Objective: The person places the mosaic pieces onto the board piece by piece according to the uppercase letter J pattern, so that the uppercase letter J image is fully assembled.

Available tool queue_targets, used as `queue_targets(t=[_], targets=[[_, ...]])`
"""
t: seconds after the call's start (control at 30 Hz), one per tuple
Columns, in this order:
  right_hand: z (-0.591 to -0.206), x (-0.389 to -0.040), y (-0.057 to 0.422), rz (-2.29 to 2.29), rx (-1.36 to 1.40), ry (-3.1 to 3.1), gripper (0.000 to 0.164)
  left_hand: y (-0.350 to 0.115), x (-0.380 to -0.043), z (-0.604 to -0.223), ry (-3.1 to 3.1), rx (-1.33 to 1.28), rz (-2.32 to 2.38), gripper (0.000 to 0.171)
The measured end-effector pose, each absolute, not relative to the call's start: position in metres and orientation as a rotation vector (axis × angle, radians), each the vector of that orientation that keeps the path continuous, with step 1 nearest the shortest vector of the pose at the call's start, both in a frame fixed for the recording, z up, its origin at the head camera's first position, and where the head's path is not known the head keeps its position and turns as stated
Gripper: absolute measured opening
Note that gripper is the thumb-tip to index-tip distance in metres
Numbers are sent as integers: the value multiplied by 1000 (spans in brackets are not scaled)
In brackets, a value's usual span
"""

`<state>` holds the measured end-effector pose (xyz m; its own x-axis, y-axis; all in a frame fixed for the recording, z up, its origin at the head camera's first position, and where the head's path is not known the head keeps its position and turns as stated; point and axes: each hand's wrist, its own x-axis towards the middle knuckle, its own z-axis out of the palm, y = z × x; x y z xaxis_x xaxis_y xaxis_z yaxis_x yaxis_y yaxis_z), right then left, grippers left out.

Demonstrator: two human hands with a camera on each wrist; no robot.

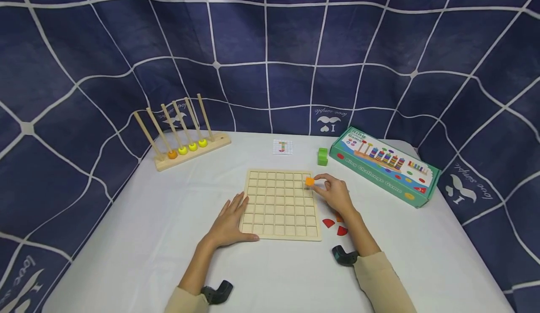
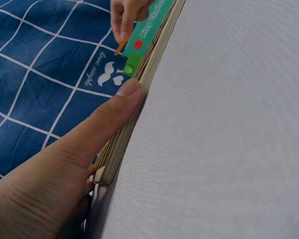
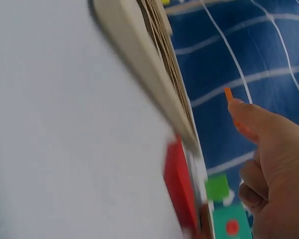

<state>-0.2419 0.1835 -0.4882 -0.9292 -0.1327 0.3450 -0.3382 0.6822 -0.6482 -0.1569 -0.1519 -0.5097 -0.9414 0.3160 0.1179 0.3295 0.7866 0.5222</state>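
A square wooden grid board point(image 1: 281, 199) lies flat on the white table. My left hand point(image 1: 228, 221) rests against its left edge with fingers spread, the thumb along the front left corner; in the left wrist view the thumb lies on the board's rim point(image 2: 152, 74). Between thumb and fingertips, my right hand point(image 1: 335, 193) pinches a small flat orange piece point(image 1: 310, 182) over the board's upper right part. The right wrist view shows this orange piece point(image 3: 228, 93) thin and edge-on, held above the board's level.
Red quarter-shaped pieces point(image 1: 342, 231) and an orange one point(image 1: 339, 218) lie right of the board. Behind stand green blocks point(image 1: 322, 156), a patterned card point(image 1: 282, 147) and a green game box point(image 1: 384, 165). A wooden peg rack point(image 1: 194, 151) with rings is at back left.
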Motion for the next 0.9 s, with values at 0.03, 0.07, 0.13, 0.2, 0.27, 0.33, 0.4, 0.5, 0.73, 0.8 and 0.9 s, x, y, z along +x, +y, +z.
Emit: queue_targets(t=[0.03,0.07,0.13,0.2,0.27,0.33,0.4,0.5,0.73,0.8,0.9], targets=[[-487,-241,176,1097,392,-2623,29,-152,-157,-510,-2950,-531,-868,127],[-486,-240,169,1104,404,-2624,30,-152,-157,-509,-2955,-531,-872,127],[-485,-239,156,1121,424,-2630,30,-153,-157,-509,-2961,-533,-881,127],[-486,-239,143,1137,444,-2632,30,-153,-157,-509,-2970,-532,-885,126],[-487,-240,131,1161,465,-2628,30,-152,-157,-509,-2967,-535,-885,126],[-489,-241,121,1185,479,-2626,30,-152,-157,-509,-2968,-535,-886,126],[-491,-242,111,1201,497,-2620,29,-152,-156,-509,-2970,-535,-881,126],[-494,-246,100,1206,510,-2611,29,-152,-157,-509,-2978,-532,-864,126],[-501,-258,82,1180,502,-2646,28,-152,-155,-508,-2981,-529,-847,124],[-502,-260,79,1150,496,-2664,28,-152,-155,-508,-2985,-528,-847,124],[-503,-262,77,1111,496,-2684,29,-151,-155,-508,-2992,-530,-840,124]])
